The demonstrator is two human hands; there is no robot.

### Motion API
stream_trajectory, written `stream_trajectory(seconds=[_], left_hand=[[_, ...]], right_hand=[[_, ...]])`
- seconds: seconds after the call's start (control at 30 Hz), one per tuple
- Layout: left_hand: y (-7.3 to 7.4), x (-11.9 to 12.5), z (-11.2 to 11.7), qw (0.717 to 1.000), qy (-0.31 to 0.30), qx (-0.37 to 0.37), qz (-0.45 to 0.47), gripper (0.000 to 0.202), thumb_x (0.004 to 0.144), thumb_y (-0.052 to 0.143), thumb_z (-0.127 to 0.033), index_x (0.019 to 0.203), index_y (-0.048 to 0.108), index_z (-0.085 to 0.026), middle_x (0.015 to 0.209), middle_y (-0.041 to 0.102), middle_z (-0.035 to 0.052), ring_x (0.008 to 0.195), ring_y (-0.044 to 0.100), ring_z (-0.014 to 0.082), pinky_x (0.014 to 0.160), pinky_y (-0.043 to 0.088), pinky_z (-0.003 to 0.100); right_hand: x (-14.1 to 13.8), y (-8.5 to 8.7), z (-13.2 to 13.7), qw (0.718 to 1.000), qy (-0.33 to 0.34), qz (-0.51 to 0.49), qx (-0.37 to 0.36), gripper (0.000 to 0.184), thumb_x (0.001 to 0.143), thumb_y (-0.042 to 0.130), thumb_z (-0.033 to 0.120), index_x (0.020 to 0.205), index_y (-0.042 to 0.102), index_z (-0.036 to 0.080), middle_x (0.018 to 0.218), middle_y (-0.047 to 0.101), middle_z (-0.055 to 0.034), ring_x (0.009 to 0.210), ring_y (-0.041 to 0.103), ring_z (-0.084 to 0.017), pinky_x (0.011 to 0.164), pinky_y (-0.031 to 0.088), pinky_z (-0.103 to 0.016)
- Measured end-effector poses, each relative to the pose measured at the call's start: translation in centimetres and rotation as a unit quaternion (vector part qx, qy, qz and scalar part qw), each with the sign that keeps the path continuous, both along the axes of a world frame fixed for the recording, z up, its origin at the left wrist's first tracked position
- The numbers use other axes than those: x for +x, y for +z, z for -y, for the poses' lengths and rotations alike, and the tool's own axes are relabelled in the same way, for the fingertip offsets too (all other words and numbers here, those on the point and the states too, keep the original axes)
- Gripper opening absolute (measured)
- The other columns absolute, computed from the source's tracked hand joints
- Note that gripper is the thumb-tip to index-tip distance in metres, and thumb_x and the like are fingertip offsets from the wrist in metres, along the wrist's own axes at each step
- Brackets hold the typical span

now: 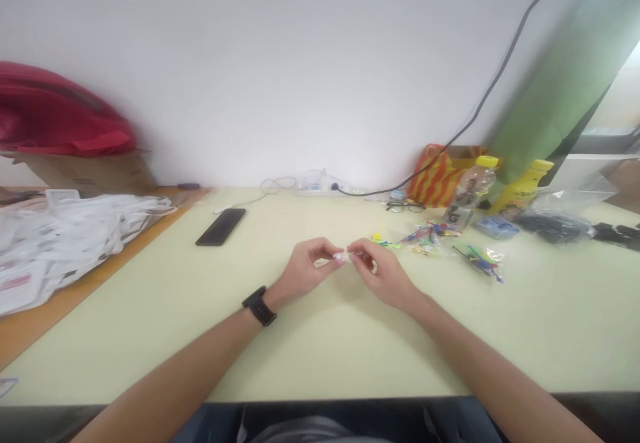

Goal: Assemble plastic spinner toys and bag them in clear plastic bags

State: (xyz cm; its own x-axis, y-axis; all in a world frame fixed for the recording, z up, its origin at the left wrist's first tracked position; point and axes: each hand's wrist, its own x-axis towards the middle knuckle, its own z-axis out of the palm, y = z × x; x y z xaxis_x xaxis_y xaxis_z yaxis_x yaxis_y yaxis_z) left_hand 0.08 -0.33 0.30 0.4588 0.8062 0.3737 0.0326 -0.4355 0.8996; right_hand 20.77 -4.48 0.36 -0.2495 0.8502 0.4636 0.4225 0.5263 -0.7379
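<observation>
Over the middle of the pale table (280, 356), both hands meet fingertip to fingertip. My left hand (304, 268), with a black watch (260, 305) on its wrist, pinches a small whitish piece (341, 256) between thumb and fingers. Close against the other end of that piece, my right hand (383, 273) is closed in a pinch too. The piece is small and partly covered by fingers, so its kind cannot be made out. Just beyond my right hand lie small clear bags of colourful thin pieces (430, 235), with another such bag (483, 261) farther right.
A black phone (221, 227) lies left. White strapped tags (75, 236) are heaped at far left, near a red bag (60, 113) on a cardboard box (90, 171). Glasses (405, 207), a clear bottle (470, 193), a yellow bottle (523, 189) and a power strip (320, 181) stand toward the wall.
</observation>
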Motion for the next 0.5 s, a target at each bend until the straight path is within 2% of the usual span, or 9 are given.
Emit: stream_trajectory(seconds=[0.17, 0.27, 0.4, 0.5], left_hand=[[0.7, -0.1, 0.2, 0.995, -0.054, -0.078, 0.018, 0.026, 0.09, 0.074, -0.038, 0.103, 0.076, -0.016, 0.11, 0.076, 0.0119, 0.103, 0.07, 0.0239, 0.093, 0.056, 0.037], [0.9, -0.3, 0.1, 0.989, -0.066, -0.128, 0.021, 0.026, 0.088, 0.076, -0.038, 0.102, 0.077, -0.017, 0.109, 0.077, 0.0114, 0.104, 0.07, 0.0243, 0.093, 0.055, 0.037], [0.5, -0.5, -0.5, 0.985, -0.039, -0.157, 0.064, 0.032, 0.079, 0.085, -0.034, 0.106, 0.077, -0.018, 0.106, 0.076, 0.009, 0.099, 0.07, 0.0213, 0.091, 0.054, 0.035], [0.2, -0.6, -0.9, 0.979, -0.033, -0.181, 0.091, 0.032, 0.077, 0.086, -0.033, 0.104, 0.077, -0.018, 0.102, 0.076, 0.0081, 0.092, 0.07, 0.0192, 0.087, 0.055, 0.035]], right_hand=[[0.2, 0.4, -0.2, 1.0, -0.009, -0.022, -0.004, 0.019, 0.1, 0.051, 0.039, 0.096, 0.062, 0.024, 0.084, 0.061, -0.0043, 0.072, 0.055, -0.019, 0.064, 0.041, -0.033], [0.3, 0.5, -0.3, 1.0, -0.019, -0.024, 0.001, 0.019, 0.1, 0.052, 0.04, 0.099, 0.063, 0.024, 0.092, 0.061, -0.0062, 0.074, 0.056, -0.02, 0.065, 0.044, -0.034], [0.4, 0.3, -0.2, 0.997, -0.06, -0.045, 0.023, 0.031, 0.098, 0.055, 0.043, 0.123, 0.059, 0.026, 0.114, 0.056, -0.0103, 0.08, 0.056, -0.02, 0.07, 0.048, -0.036], [0.3, 0.3, 0.1, 0.996, -0.043, -0.079, 0.002, 0.045, 0.101, 0.05, 0.048, 0.142, 0.047, 0.029, 0.104, 0.056, -0.0066, 0.077, 0.055, -0.02, 0.071, 0.047, -0.035]])
